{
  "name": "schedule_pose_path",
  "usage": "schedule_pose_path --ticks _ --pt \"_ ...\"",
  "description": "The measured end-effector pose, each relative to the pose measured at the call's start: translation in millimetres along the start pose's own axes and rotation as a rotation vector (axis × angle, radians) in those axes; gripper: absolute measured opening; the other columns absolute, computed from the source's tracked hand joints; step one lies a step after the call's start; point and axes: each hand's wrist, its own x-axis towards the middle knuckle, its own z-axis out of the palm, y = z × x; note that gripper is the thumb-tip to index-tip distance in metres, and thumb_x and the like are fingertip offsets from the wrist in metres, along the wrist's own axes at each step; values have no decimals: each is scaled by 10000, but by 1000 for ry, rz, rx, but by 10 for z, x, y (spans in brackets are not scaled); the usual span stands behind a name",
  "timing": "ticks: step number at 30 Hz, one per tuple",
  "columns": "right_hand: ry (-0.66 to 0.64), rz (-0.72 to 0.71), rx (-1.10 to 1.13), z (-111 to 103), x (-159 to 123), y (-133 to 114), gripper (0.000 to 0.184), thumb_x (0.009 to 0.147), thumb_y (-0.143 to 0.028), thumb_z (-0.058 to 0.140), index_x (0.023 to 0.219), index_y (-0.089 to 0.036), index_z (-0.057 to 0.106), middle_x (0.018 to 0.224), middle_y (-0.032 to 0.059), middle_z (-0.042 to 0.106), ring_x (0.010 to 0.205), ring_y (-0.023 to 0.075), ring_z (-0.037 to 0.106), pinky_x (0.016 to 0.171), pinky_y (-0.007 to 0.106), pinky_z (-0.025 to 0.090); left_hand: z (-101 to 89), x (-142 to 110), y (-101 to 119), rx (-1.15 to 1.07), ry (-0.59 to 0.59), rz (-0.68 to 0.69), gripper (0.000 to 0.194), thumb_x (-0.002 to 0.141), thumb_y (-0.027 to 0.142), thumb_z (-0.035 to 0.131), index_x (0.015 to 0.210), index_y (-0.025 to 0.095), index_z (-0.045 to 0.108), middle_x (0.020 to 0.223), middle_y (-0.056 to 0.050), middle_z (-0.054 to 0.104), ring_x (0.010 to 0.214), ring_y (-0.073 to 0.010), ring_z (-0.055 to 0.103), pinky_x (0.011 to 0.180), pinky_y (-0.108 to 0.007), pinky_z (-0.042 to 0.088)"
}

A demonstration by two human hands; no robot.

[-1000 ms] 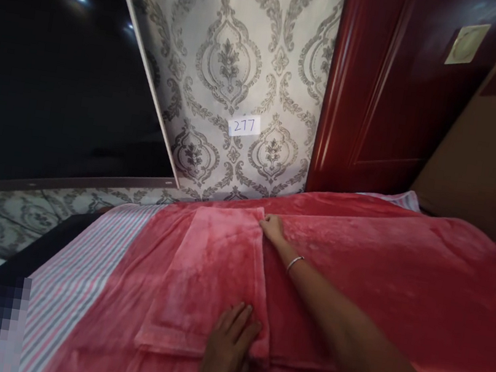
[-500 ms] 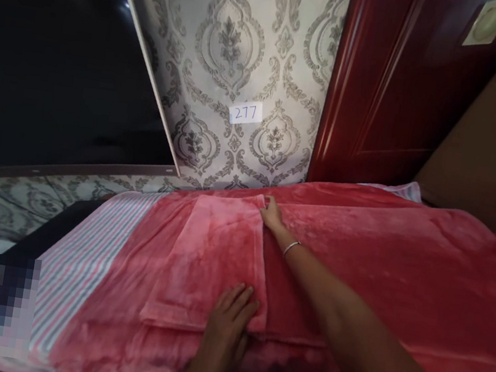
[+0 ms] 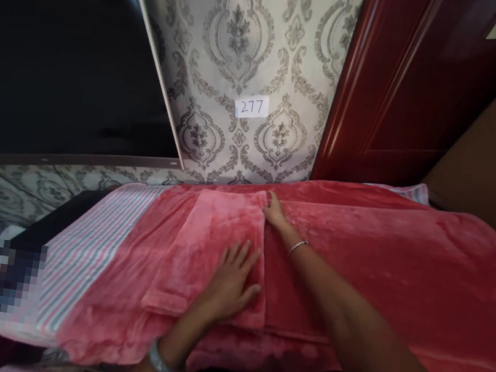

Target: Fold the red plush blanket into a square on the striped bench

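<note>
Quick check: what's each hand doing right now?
Left hand: open, spread over the folded flap of the red plush blanket.
Right hand: at the flap's far corner; gripping or not, can't tell.

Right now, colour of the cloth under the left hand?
Cloth: pinkish red; shows best in head view.

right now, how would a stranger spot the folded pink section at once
Start at the patterned wall; a red blanket lies below. Left of the blanket's middle, under the left hand, is the folded pink section. It's paler than the red on its right and unstriped, unlike the cloth farther left.
</note>
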Motion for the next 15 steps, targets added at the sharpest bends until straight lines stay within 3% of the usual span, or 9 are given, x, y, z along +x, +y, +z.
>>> schedule_pose_path --ticks 4,8,11,15 --pt "19 39 -50 -81 -19 -77 671 851 -160 547 1505 -112 407 1273 187 667 1161 298 636 1024 427 481 274 -10 60 102 -57 23 661 901 401 634 1519 291 425 1661 -138 248 1541 -394 157 1171 -729 182" --pt "42 -89 -117 -80 -163 -302 658 933 -267 498 1552 -109 339 1565 195 402 1453 304 354 1191 453 288 328 -62 48 108 -25 43 675 903 387 633 1531 293 403 1654 -138 271 1539 -384 174 1176 -722 180" --pt "-133 -209 -285 8 -386 -390 688 968 -380 488 1580 -134 294 1649 151 255 1535 290 161 1231 498 160 320 -60 41 112 -10 47 687 897 384 638 1533 284 397 1657 -136 265 1541 -382 168 1180 -719 169" --pt "-286 -153 -384 80 -571 -370 673 989 -483 474 1555 -138 356 1633 175 283 1534 304 168 1213 569 137 278 -75 69 101 -57 35 713 899 368 626 1553 271 357 1667 -132 235 1546 -371 152 1186 -712 168"
